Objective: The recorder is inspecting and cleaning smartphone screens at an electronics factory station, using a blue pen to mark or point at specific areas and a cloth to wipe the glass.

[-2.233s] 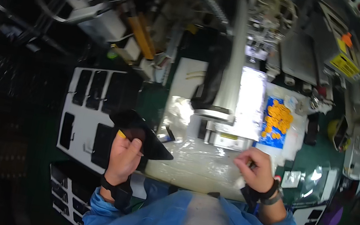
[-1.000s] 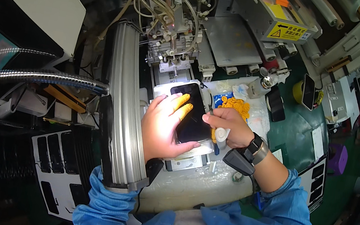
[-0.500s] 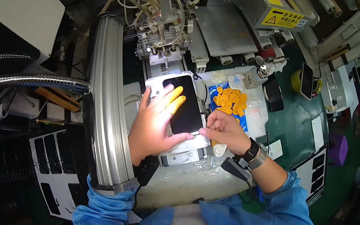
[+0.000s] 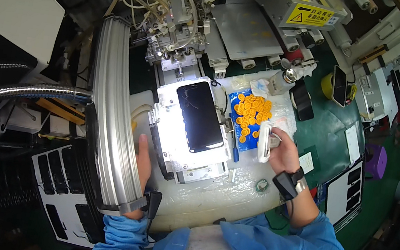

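Observation:
A dark phone-sized glass panel [image 4: 200, 117] lies on the white lit plate of a machine fixture [image 4: 178, 159]. My left hand [image 4: 143, 164] is left of the fixture, partly hidden behind a silver column. One digit stretches upward, and a bit of yellow shows near it; the hand looks open with nothing in it. My right hand [image 4: 283, 153] is raised right of the fixture, closed around a white rounded object [image 4: 264, 143] whose exact kind I cannot make out. Just beyond that object, a pile of orange finger cots [image 4: 250, 111] lies on a blue sheet [image 4: 247, 143].
The silver column [image 4: 117, 110] stands close to my left arm. Pneumatic tooling with hoses [image 4: 178, 19] rises behind the fixture. A blue pen [image 4: 235, 154] lies beside the fixture. Farther right are a glass bottle [image 4: 285, 78], a dark phone [image 4: 303, 100] and a yellow holder [image 4: 328, 87].
My left hand has left the panel and drawn back to the left behind the column. My right hand has moved right from the fixture's edge and now holds up the white object.

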